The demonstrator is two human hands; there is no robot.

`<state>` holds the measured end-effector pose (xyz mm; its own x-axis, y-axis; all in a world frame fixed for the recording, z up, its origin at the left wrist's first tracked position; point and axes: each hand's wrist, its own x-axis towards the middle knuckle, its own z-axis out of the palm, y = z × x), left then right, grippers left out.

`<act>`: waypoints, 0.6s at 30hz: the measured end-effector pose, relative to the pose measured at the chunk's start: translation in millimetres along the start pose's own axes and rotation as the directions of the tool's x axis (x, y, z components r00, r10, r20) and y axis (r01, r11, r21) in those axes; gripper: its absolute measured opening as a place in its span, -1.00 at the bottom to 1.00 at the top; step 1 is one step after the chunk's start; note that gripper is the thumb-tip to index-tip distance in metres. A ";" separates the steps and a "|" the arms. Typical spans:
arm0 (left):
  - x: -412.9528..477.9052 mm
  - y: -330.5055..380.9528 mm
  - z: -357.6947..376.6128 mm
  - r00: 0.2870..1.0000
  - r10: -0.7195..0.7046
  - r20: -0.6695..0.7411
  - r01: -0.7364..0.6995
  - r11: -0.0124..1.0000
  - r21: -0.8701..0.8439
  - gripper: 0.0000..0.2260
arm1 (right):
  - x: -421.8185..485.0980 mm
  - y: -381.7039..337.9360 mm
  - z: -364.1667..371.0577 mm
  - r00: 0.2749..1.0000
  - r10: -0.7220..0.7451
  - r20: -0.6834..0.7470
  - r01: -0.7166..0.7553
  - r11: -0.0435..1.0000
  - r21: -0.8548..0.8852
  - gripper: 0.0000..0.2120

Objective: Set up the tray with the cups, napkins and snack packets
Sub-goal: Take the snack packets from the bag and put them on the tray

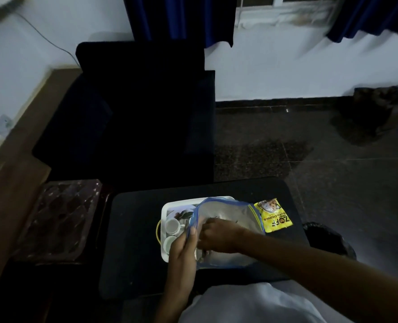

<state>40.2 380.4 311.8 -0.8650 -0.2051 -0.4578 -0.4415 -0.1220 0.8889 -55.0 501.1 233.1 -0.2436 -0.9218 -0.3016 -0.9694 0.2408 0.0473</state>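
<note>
A white rectangular tray [170, 205] lies on the small black table [132, 229]. Two white cups stand at the tray's left end, one [172, 224] behind the other [169, 243]. A clear zip bag with a blue rim [230, 213] is held over the tray and hides most of it. My left hand [184, 250] grips the bag's open edge. My right hand [219, 234] reaches into the bag's mouth, its fingers closed on something I cannot make out. A yellow snack packet [275, 215] lies on the table right of the tray.
A dark armchair [132, 117] stands behind the table. A patterned stool or side table [60, 217] sits to the left, beside a wooden surface [4, 183]. A black bin [328, 238] is at the table's right edge. Dark floor tiles spread to the right.
</note>
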 end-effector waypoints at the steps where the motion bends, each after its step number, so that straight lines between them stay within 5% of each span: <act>1: 2.1 -1.4 -4.5 1.000 -0.003 0.016 0.002 1.000 0.003 -0.72 | -3.4 0.0 -10.8 1.000 -0.017 -0.005 0.018 1.000 0.014 -0.80; 6: 12.2 -4.9 -21.7 0.997 -0.006 0.073 0.005 1.000 0.013 -0.72 | -34.9 1.8 -71.3 0.991 0.031 -0.132 -0.024 0.999 0.049 -0.73; 11: 20.6 -7.3 -31.8 0.999 -0.015 0.051 0.014 1.000 0.018 -0.70 | -100.7 17.5 -128.3 0.911 0.242 -0.335 -0.117 0.929 0.351 -0.69; 16: 21.1 -7.9 -32.0 0.999 0.027 -0.032 -0.025 0.998 0.055 -0.74 | -167.3 35.7 -124.8 0.660 0.685 -0.307 -0.212 0.562 0.799 -0.70; 18: 18.4 -5.6 -28.5 0.998 0.031 -0.052 -0.027 0.997 0.067 -0.75 | -187.8 40.1 -96.5 0.557 0.813 -0.170 -0.176 0.315 0.932 -0.72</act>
<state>33.5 349.6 298.0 -0.8645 -0.2591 -0.4306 -0.4331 -0.0508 0.8999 -50.9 654.5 383.5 -0.9289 -0.3688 0.0321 -0.2356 0.5219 -0.8198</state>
